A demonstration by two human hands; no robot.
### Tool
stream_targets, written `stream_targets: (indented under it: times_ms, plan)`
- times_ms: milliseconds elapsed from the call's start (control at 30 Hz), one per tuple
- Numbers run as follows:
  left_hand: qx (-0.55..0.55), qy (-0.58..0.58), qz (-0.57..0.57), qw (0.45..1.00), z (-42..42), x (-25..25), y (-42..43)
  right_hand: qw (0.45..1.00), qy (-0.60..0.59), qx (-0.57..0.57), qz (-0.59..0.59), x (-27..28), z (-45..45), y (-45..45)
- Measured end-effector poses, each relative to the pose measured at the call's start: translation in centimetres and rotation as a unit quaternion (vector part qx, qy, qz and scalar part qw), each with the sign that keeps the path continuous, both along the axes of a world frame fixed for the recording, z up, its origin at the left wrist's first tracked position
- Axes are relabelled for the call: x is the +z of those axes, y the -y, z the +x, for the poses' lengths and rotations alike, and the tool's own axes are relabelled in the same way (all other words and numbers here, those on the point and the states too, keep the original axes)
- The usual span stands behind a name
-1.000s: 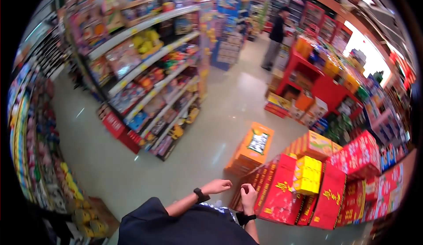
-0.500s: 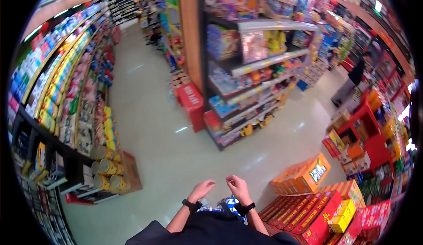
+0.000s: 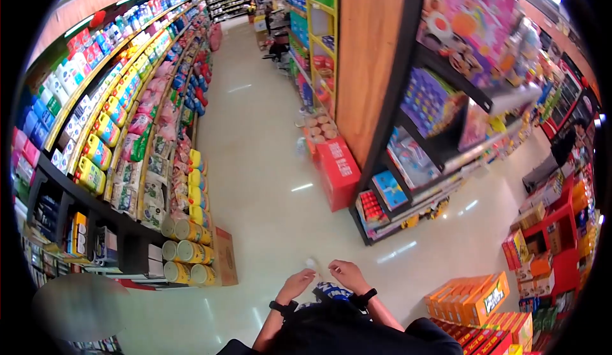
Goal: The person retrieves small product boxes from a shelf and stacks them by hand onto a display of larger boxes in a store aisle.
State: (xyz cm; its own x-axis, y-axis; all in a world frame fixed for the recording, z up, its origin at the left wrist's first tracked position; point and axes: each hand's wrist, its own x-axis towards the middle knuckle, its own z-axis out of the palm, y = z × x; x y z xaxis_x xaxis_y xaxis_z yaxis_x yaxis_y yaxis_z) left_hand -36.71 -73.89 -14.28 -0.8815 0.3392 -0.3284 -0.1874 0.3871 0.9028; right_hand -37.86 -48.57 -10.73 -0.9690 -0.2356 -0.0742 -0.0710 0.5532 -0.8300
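Note:
My left hand [image 3: 298, 285] is held low in front of my body, its fingers loosely bent and pointing to the right. My right hand [image 3: 349, 274] faces it across a small gap, with its fingers loosely curved to the left. I see nothing held in either hand. Each wrist wears a black band. Just below and between the hands is blue and white patterned fabric [image 3: 331, 291]. Beyond the fingertips, a small white shape [image 3: 311, 263], perhaps a shoe tip, shows against the shiny floor.
An aisle [image 3: 245, 119] runs ahead. On its left stand shelves of bottles and packs, ending in yellow-sided cans [image 3: 194, 251] by a cardboard box [image 3: 225, 256]. A red box [image 3: 338, 173] adjoins the right shelf end [image 3: 373, 68]. Orange cartons [image 3: 468, 297] are stacked at lower right; a person [image 3: 561, 147] is far right.
My view has turned left, so the shelves and cartons sit farther right and the aisle is more central. The shelf end is nearer. Both hands stay in front of me, slightly lower in view.

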Motion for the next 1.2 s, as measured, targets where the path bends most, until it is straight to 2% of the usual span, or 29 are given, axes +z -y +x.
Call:
stream_targets:
  times_ms: [100, 167, 200, 267, 300, 433, 533, 633, 733, 767, 867, 967, 1100, 1200]
  plan:
    - [0.036, -0.027, -0.032, 0.998, -5.7, 1.9, 3.8, 0.999, -0.007, 0.035, 0.003, 0.4, -7.4, 2.8]
    - [0.077, -0.050, 0.000, 0.996, -9.5, 1.7, 6.2, 0.998, -0.022, 0.063, 0.016, 0.4, -13.0, 4.8]
    - [0.102, -0.038, 0.044, 0.993, -11.2, 0.9, 7.5, 0.997, -0.035, 0.068, 0.027, 0.9, -15.2, 5.8]
    - [0.152, 0.016, 0.005, 0.988, -13.9, 1.4, 9.7, 0.994, -0.062, 0.077, 0.053, 2.4, -19.3, 7.7]
    - [0.160, -0.005, -0.013, 0.987, -15.3, 1.6, 10.6, 0.995, -0.060, 0.079, 0.020, 3.0, -21.1, 8.4]
    - [0.199, 0.058, 0.081, 0.975, -21.4, 1.8, 13.0, 0.997, -0.010, 0.075, -0.012, 3.4, -28.0, 10.2]
    - [0.170, 0.054, 0.097, 0.979, -27.6, 0.3, 15.1, 0.997, 0.012, 0.074, 0.017, 3.2, -33.4, 10.9]
    - [0.130, 0.020, 0.088, 0.987, -38.4, -0.5, 17.7, 0.999, -0.009, 0.038, 0.035, 3.1, -41.7, 11.8]
    - [0.116, 0.013, 0.092, 0.989, -47.3, 1.3, 19.5, 0.998, -0.004, -0.020, 0.053, 4.8, -47.6, 12.9]
    - [0.102, -0.021, 0.058, 0.993, -50.3, 1.5, 20.1, 0.999, -0.023, -0.032, 0.033, 3.5, -49.7, 12.9]
    - [0.081, -0.039, 0.066, 0.994, -58.9, 2.4, 21.6, 0.998, -0.015, -0.054, 0.017, 5.8, -56.0, 13.7]
    - [0.042, -0.047, 0.078, 0.995, -65.8, 6.1, 22.1, 0.988, -0.077, -0.125, 0.050, 5.5, -60.5, 14.0]
    - [0.002, -0.037, 0.080, 0.996, -74.1, 10.0, 21.6, 0.988, -0.040, -0.147, -0.003, 9.5, -67.0, 13.9]
    - [-0.043, -0.042, 0.079, 0.995, -80.4, 11.4, 20.8, 0.976, -0.090, -0.198, 0.021, 10.5, -72.8, 13.7]
